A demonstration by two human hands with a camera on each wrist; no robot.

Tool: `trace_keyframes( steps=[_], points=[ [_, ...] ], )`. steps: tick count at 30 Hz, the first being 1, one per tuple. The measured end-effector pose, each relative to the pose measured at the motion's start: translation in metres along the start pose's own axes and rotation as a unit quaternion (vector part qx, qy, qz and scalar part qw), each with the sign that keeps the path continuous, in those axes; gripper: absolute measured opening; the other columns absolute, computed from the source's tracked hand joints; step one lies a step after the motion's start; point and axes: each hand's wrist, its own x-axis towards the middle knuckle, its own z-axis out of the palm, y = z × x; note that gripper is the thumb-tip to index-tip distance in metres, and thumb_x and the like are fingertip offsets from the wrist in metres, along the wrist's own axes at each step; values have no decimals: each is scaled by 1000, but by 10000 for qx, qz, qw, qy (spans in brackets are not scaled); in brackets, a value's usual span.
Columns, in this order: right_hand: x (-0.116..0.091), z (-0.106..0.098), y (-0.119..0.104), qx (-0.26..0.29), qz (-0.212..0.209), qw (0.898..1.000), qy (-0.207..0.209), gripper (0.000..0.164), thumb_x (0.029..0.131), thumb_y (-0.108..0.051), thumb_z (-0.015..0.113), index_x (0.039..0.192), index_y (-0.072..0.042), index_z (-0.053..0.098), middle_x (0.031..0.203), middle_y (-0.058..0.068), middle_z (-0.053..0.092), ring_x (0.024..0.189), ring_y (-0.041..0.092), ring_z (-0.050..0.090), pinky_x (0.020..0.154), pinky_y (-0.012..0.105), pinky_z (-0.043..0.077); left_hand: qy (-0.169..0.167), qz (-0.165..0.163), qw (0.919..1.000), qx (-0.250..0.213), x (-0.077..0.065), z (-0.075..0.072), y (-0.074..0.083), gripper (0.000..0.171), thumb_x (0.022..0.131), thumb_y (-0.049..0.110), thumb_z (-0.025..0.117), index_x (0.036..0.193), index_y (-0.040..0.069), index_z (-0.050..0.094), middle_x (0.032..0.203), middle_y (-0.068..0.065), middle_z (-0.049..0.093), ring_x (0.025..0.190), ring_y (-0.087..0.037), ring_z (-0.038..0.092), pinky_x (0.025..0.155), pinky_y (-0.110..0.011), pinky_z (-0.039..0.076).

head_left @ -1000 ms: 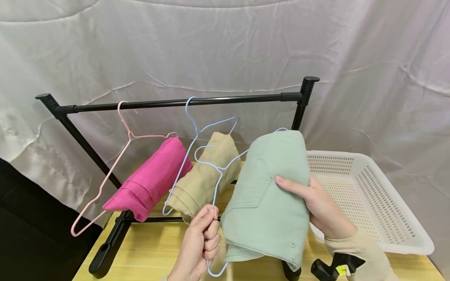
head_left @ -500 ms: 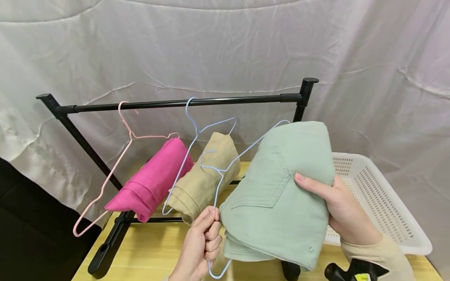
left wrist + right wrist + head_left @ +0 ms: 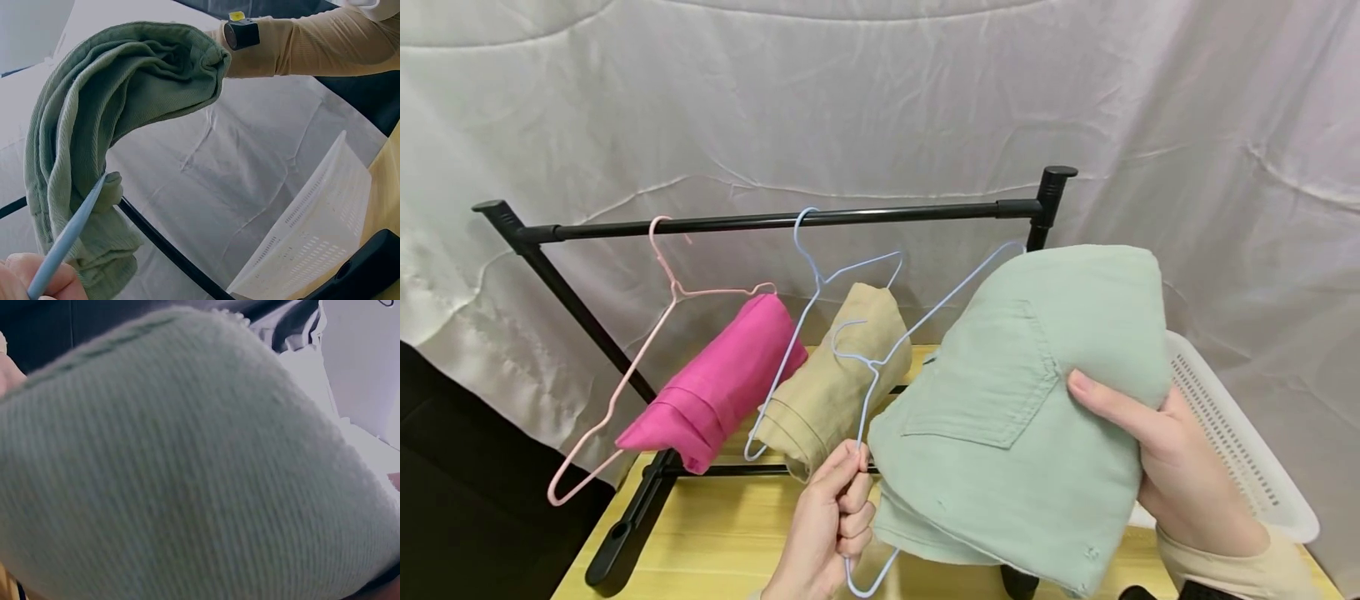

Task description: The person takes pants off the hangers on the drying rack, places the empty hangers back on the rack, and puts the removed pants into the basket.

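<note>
My left hand (image 3: 827, 517) grips one side of a light blue hanger (image 3: 872, 363), which is off the rack with its hook pointing up. My right hand (image 3: 1187, 467) holds folded pale green pants (image 3: 1022, 467), thumb on top near the back pocket and fingers hidden underneath. The pants cover the hanger's right part, and whether they pass over its lower bar is hidden. From the left wrist view, the pants (image 3: 94, 119) bend in layered folds behind the hanger's wire (image 3: 65, 240). Green fabric (image 3: 187, 462) fills most of the right wrist view.
A black rack (image 3: 730, 223) stands on the wooden table (image 3: 715, 525). On it hang a pink hanger (image 3: 675, 292) with magenta cloth (image 3: 722, 379) and another blue hanger (image 3: 820, 282) with beige cloth (image 3: 842, 375). A white perforated basket (image 3: 1300, 508) sits at right, partly behind the pants.
My right hand has moved right with the green pants, uncovering more of the hanger's right arm and covering more of the basket. My left hand keeps its grip, nearly still.
</note>
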Motion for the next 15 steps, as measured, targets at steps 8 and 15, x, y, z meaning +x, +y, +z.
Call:
trace_keyframes(
  steps=[8, 15],
  points=[
    [-16, -7, -4, -33, -597, 9977, -316, 38, 101, 14, 32, 135, 3, 44, 117, 13, 69, 95, 30, 74, 73, 47, 61, -32, -52, 10000, 25, 0, 3, -2, 20, 109, 30, 39, 96, 17, 44, 60, 8, 14, 43, -1, 14, 36, -15, 12],
    [-28, -18, -4, 219, -903, 9949, -395, 41, 99, 20, 27, 135, 8, 41, 117, 17, 66, 95, 33, 72, 73, 45, 61, 10, -78, 9999, 100, -1, 8, -4, 20, 109, 29, 39, 94, 17, 43, 60, 7, 13, 43, -1, 13, 36, -15, 10]
  ],
)
